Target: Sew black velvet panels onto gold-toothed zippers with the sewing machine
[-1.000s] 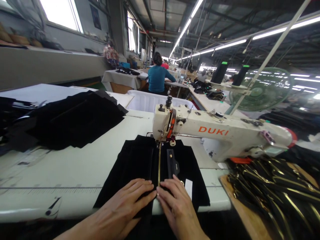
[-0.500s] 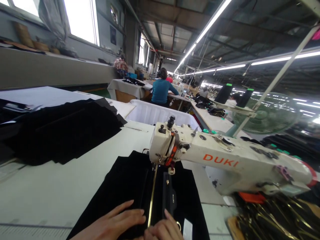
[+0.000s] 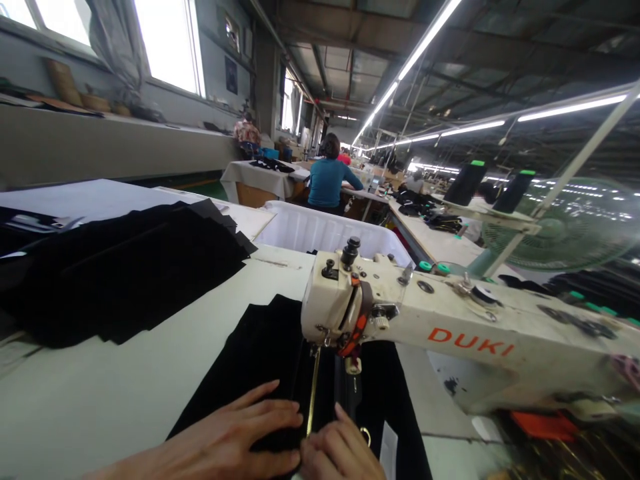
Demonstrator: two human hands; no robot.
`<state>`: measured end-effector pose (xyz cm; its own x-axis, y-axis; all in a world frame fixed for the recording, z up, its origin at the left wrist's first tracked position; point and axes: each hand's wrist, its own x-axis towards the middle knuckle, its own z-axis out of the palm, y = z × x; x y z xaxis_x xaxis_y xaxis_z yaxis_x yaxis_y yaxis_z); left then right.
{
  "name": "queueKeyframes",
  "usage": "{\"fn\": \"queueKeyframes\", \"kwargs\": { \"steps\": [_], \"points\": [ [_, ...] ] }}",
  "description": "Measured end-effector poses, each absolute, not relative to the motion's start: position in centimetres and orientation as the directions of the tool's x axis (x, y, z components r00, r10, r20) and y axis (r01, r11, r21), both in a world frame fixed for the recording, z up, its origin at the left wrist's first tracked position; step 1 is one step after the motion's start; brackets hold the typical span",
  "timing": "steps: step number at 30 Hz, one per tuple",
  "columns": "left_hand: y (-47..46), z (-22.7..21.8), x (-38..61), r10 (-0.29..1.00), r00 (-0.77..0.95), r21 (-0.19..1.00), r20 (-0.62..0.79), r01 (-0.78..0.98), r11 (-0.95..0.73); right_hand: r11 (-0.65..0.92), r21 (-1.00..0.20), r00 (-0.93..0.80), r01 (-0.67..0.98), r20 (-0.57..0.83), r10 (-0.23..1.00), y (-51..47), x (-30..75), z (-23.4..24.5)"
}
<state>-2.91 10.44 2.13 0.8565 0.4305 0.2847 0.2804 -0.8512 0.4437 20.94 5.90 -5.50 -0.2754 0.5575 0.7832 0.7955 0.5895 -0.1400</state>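
Observation:
A black fabric piece [image 3: 250,353] lies under the head of a white sewing machine [image 3: 345,300]. Down its middle runs a narrow gold strip [image 3: 313,393], its far end beneath the needle area. My left hand [image 3: 230,433] rests on the fabric left of the strip, fingers stretched out. At the strip's near end, my right hand [image 3: 340,450] has its fingers curled and pinched on it; the exact grip is partly hidden. Right of the strip, the fabric carries a dark zipper-like band [image 3: 345,390], a gold ring [image 3: 366,437] and a white tag [image 3: 388,450].
Stacked black fabric pieces [image 3: 125,267] lie on the table at left. A white plastic bin [image 3: 325,227] stands behind the machine. Thread cones [image 3: 466,183] and a green fan [image 3: 565,227] are at right. A person in a blue top [image 3: 325,181] sits farther back.
The fabric with the gold strip has fed farther under the machine head, leaving less strip visible before my hands. The camera view has shifted, so the machine appears farther right.

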Motion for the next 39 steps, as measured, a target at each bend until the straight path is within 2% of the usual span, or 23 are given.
{"fn": "queueKeyframes", "kwargs": {
  "steps": [3, 6, 8, 11, 15, 23, 26, 30, 35, 39],
  "points": [
    [10.9, 4.0, -2.2, 0.423, 0.866, 0.363, 0.265, 0.317, -0.876, 0.631, -0.130, -0.360, 0.765, 0.726, 0.586, 7.1, 21.6, -5.0],
    [11.6, 5.6, -1.5, 0.417, 0.896, 0.321, 0.150, 0.355, -0.878, 0.673, -0.147, -0.475, 0.725, 0.601, 0.643, 7.8, 22.4, -3.7],
    [12.2, 6.0, -1.2, 0.425, 0.901, 0.320, 0.080, 0.381, -0.868, 0.665, -0.188, -0.477, 0.723, 0.562, 0.676, 8.1, 22.7, -2.8],
    [13.2, 5.6, -1.1, 0.424, 0.904, 0.351, 0.048, 0.382, -0.855, 0.652, -0.232, -0.449, 0.722, 0.559, 0.697, 8.5, 22.5, -1.7],
    [14.7, 4.2, -1.4, 0.403, 0.909, 0.413, 0.111, 0.326, -0.850, 0.609, -0.260, -0.404, 0.749, 0.550, 0.731, 9.2, 22.3, -1.2],
    [16.9, 4.0, -0.7, 0.381, 0.909, 0.345, 0.171, 0.307, -0.887, 0.540, -0.267, -0.347, 0.798, 0.530, 0.774, 11.4, 22.5, -0.7],
    [17.7, 3.5, -0.5, 0.367, 0.908, 0.330, 0.205, 0.289, -0.899, 0.488, -0.347, -0.273, 0.801, 0.513, 0.814, 11.6, 22.4, -0.3],
    [18.6, 2.7, -0.5, 0.366, 0.915, 0.321, 0.168, 0.300, -0.898, 0.353, -0.446, -0.095, 0.823, 0.505, 0.858, 11.5, 22.1, -0.2],
    [18.8, 2.5, -0.3, 0.358, 0.911, 0.310, 0.207, 0.286, -0.907, 0.256, -0.295, -0.072, 0.920, 0.517, 0.853, 12.3, 21.9, -1.0],
    [18.6, 2.4, -0.3, 0.357, 0.906, 0.303, 0.227, 0.283, -0.910, 0.211, -0.236, -0.067, 0.949, 0.500, 0.863, 12.8, 21.7, -1.6]
  ]
}}
